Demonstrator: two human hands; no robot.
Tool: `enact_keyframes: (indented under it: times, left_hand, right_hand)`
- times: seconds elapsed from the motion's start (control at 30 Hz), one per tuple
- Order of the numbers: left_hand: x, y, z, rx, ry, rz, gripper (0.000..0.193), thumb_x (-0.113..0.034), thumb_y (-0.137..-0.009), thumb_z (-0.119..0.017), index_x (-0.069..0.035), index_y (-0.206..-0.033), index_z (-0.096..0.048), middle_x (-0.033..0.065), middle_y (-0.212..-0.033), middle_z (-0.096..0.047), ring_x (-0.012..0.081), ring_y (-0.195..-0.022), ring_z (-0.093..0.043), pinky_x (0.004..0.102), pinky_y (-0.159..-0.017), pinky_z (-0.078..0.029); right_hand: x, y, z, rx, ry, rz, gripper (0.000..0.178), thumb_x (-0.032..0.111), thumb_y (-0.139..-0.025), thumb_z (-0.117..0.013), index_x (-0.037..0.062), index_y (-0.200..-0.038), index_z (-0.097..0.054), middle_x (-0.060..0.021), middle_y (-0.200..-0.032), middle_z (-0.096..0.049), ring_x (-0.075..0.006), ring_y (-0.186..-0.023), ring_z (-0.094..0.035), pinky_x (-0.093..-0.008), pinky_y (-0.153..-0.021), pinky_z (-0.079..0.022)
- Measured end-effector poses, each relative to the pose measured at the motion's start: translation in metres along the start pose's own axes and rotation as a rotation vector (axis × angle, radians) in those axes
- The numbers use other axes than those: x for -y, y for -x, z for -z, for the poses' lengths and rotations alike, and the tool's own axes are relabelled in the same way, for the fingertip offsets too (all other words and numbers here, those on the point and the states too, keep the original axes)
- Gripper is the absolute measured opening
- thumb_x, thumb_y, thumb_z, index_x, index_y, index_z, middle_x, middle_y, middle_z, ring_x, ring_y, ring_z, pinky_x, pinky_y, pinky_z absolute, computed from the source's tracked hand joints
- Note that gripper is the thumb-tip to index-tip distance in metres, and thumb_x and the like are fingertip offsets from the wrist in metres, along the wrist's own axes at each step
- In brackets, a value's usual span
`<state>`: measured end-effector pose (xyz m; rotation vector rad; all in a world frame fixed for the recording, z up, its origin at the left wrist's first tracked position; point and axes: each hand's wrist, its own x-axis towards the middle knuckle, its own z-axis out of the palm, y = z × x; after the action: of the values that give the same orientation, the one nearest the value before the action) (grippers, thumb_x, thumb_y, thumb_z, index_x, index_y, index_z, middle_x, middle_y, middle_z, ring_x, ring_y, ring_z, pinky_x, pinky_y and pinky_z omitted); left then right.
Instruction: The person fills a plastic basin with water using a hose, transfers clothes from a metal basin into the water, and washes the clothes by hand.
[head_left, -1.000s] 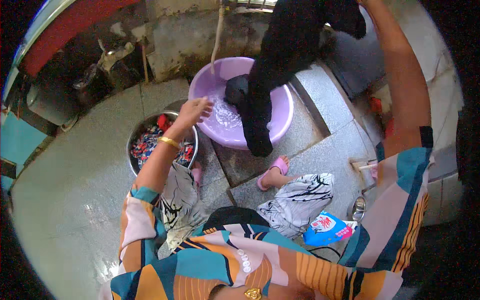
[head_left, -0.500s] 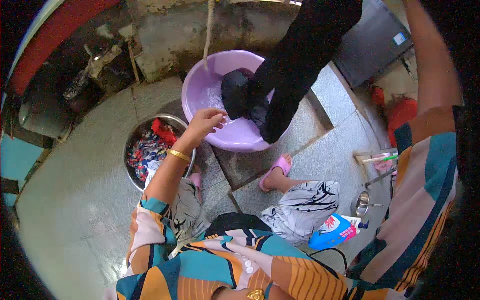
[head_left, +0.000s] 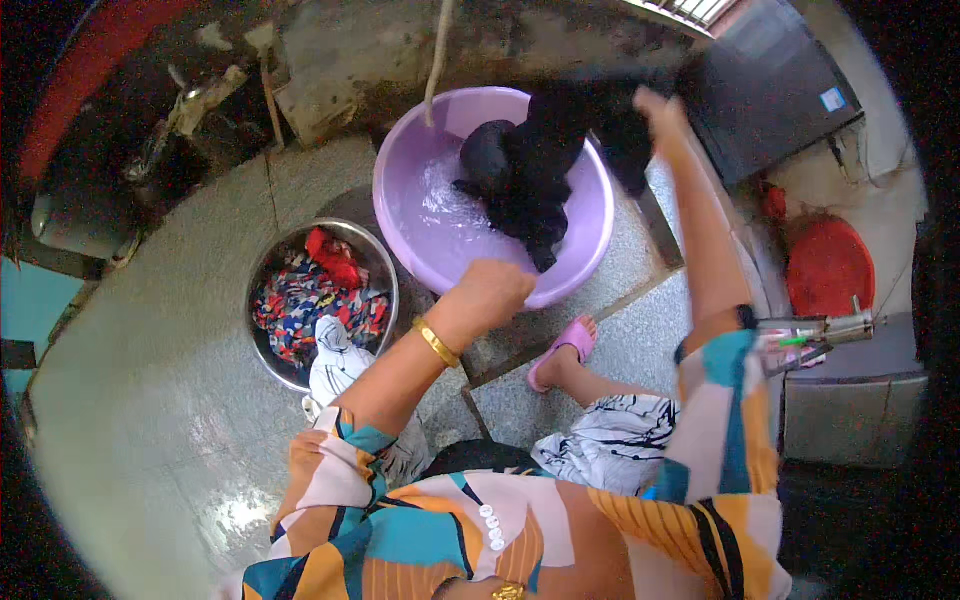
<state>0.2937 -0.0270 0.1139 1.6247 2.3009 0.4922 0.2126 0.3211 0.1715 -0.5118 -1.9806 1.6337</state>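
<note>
The grey floor (head_left: pixel 180 400) might have got wet, because your right hand (head_left: pixel 663 120) gripped black cloth (head_left: pixel 545 150) reaching past the purple tub (head_left: pixel 410 215). Whether your left hand (head_left: pixel 492 297) held anything, I couldn't tell.

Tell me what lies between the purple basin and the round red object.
In the head view, the right forearm shows between the purple basin and round red object, above grey floor tiles.
</note>
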Motion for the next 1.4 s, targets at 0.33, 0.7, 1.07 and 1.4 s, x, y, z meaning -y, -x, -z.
enact_keyframes:
  times: [0.33, 0.7, 1.07, 1.4]
  left_hand:
    - [-0.005, 0.014, 0.021, -0.108, 0.045, 0.004, 0.012, -0.012, -0.073, -0.048, -0.008, -0.082, -0.056, 0.0125, -0.073, -0.059, 0.0294, -0.07, -0.059, 0.041, -0.057, -0.046]
    - [0.002, 0.024, 0.013, -0.308, 0.034, 0.099, 0.01, -0.011, -0.067, -0.054, -0.009, -0.067, -0.064, 0.0088, -0.067, -0.062, 0.0238, -0.063, -0.062, 0.0343, -0.051, -0.046]
    - [-0.003, 0.036, 0.035, -0.125, 0.031, 0.18, 0.009, -0.012, -0.064, -0.058, -0.008, -0.069, -0.064, 0.0114, -0.07, -0.062, 0.0254, -0.063, -0.061, 0.0379, -0.053, -0.046]
    - [0.019, 0.023, 0.067, 0.073, 0.179, 0.276, 0.031, -0.017, -0.056, -0.07, -0.009, -0.086, -0.065, 0.0065, -0.085, -0.062, 0.023, -0.079, -0.059, 0.0395, -0.072, -0.043]
  right_hand:
    - [-0.297, 0.132, -0.013, -0.047, -0.189, -1.059, 0.022, 0.01, -0.067, -0.055, 0.0015, -0.087, -0.056, -0.0127, -0.081, -0.056, -0.0255, -0.077, -0.055, -0.04, -0.069, -0.045]
    - [-0.042, 0.036, -0.074, 0.075, -0.456, -0.186, 0.032, 0.015, -0.076, -0.057, -0.0008, -0.103, -0.051, -0.013, -0.095, -0.058, -0.0252, -0.084, -0.058, -0.0343, -0.074, -0.048]
    - [-0.214, 0.198, -0.12, 0.363, 0.958, 0.315, 0.025, 0.011, -0.076, -0.048, 0.004, -0.099, -0.053, -0.011, -0.09, -0.054, -0.0226, -0.079, -0.053, -0.0335, -0.069, -0.044]
    - [-0.234, 0.263, -0.348, 0.985, 0.65, 0.381, 0.038, 0.008, -0.067, -0.055, 0.0048, -0.104, -0.048, -0.0183, -0.099, -0.048, -0.034, -0.095, -0.046, -0.0397, -0.082, -0.038]
